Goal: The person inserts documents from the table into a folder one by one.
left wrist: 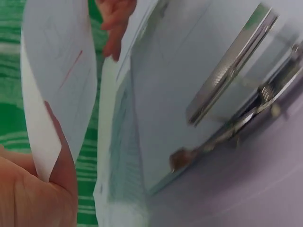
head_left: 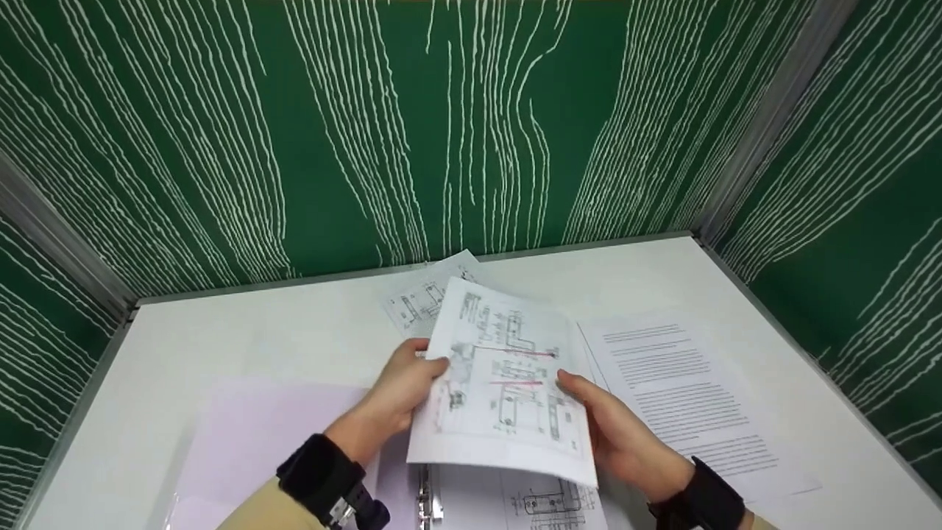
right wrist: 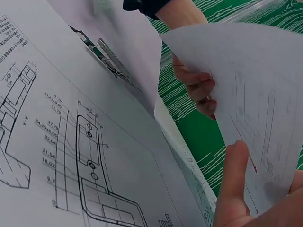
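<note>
A small batch of white paper sheets (head_left: 508,419) with technical drawings and red marks is held up between both hands. My left hand (head_left: 390,386) pinches its left edge, thumb on top. Along the right edge my right hand (head_left: 625,430) grips it, thumb lying on the printed face. Below lies an open lilac binder (head_left: 272,449), with a metal clip mechanism (left wrist: 232,71) near its fold. A drawing sheet (right wrist: 94,156) with dimension lines rests in the binder under the raised paper. How many sheets I hold cannot be told.
At the right a text-covered sheet (head_left: 684,397) lies on the white table (head_left: 243,338). Another drawing sheet (head_left: 419,298) sits at the back, partly covered by the held paper. Green walls (head_left: 331,184) with white wavy lines stand around the table.
</note>
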The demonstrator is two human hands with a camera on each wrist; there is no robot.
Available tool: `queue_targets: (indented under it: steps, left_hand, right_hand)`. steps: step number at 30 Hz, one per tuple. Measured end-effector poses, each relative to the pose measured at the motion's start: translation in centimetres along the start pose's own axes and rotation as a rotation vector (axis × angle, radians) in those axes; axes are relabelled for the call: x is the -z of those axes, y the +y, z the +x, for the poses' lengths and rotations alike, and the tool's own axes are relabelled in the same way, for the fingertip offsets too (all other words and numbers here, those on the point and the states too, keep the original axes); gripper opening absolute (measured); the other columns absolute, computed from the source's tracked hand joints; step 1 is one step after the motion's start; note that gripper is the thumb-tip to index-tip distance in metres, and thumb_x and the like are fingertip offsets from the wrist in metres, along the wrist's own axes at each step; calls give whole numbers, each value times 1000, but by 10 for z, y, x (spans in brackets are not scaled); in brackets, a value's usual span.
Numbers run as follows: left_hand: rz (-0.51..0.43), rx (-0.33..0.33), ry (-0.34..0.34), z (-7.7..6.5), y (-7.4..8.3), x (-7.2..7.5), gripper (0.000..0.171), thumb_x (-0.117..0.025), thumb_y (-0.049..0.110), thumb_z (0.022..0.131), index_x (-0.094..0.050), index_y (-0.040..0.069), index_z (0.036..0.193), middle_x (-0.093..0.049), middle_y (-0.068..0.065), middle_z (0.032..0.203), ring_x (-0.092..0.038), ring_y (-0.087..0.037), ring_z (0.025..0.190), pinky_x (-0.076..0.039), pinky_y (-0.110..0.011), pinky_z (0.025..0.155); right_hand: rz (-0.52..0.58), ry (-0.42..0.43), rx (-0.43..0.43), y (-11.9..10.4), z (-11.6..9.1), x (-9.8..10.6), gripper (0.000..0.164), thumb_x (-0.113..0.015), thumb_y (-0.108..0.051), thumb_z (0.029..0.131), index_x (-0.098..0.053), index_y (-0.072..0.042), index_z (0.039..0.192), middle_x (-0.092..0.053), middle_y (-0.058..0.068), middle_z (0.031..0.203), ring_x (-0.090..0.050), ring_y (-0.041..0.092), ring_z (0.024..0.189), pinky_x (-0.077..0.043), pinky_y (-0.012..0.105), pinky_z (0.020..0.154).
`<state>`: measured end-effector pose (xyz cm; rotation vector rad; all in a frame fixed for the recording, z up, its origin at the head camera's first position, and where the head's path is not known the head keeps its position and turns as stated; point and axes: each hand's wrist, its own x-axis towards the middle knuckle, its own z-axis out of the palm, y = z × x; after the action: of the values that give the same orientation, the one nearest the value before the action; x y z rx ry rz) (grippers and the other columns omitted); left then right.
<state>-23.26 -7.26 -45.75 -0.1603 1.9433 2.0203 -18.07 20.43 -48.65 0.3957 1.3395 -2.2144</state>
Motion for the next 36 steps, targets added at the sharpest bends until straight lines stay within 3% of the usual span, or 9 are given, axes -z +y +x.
queue_targets:
  steps: [6, 9, 14, 24, 28, 32, 36]
  left_hand:
    - [8, -16, -125, -20, -4, -12, 46, -59, 7, 96, -37, -4, 134, -65, -19, 106, -71, -27, 81, -59, -38, 67]
    - [26, -45, -161, -25, -6, -12, 46, -60, 7, 95, -37, -4, 132, -66, -18, 103, -72, -27, 79, -59, -37, 63]
    - [68, -59, -171, -28, -7, -7, 45, -62, 8, 95, -39, -5, 131, -68, -17, 98, -72, -27, 75, -59, -36, 59]
    - [155, -33, -184, -32, -14, 4, 47, -66, 14, 96, -41, -3, 132, -72, -14, 88, -71, -26, 63, -57, -35, 51]
    - [201, -34, -162, -39, -14, 11, 51, -64, 23, 99, -39, 2, 138, -71, -13, 95, -70, -26, 62, -58, -35, 54]
    - [358, -130, -96, -50, -14, 24, 49, -61, 22, 98, -41, 5, 139, -69, -17, 108, -71, -28, 75, -58, -39, 64]
    - [640, -255, -78, -67, -20, 38, 53, -57, 13, 95, -39, 6, 144, -61, -20, 131, -63, -36, 112, -51, -51, 93]
  right_hand:
    - [30, -131, 6, 1, -2, 6, 52, -57, -25, 102, -41, -13, 149, -66, 16, 125, -67, 30, 110, -55, 40, 90]
    - [-14, -124, 31, 4, -2, 9, 52, -59, -21, 101, -39, -12, 149, -65, 17, 126, -65, 34, 112, -54, 43, 90]
    - [-118, -68, 62, 4, -1, 11, 51, -63, -21, 98, -43, -9, 144, -67, 17, 123, -67, 34, 109, -56, 42, 86]
    - [-128, -90, 72, 6, -2, 13, 51, -64, -22, 98, -44, -8, 143, -66, 19, 124, -66, 36, 110, -56, 43, 87]
    - [-131, -99, 43, 8, -14, 18, 52, -62, -22, 99, -42, -9, 146, -64, 20, 127, -65, 37, 112, -55, 43, 87]
    - [-32, -140, -60, 13, -36, 25, 58, -58, -23, 101, -32, -18, 153, -56, 19, 140, -58, 39, 123, -50, 49, 97]
    - [67, -207, -178, 24, -59, 31, 64, -54, -21, 102, -19, -23, 156, -44, 19, 151, -46, 43, 133, -37, 58, 107]
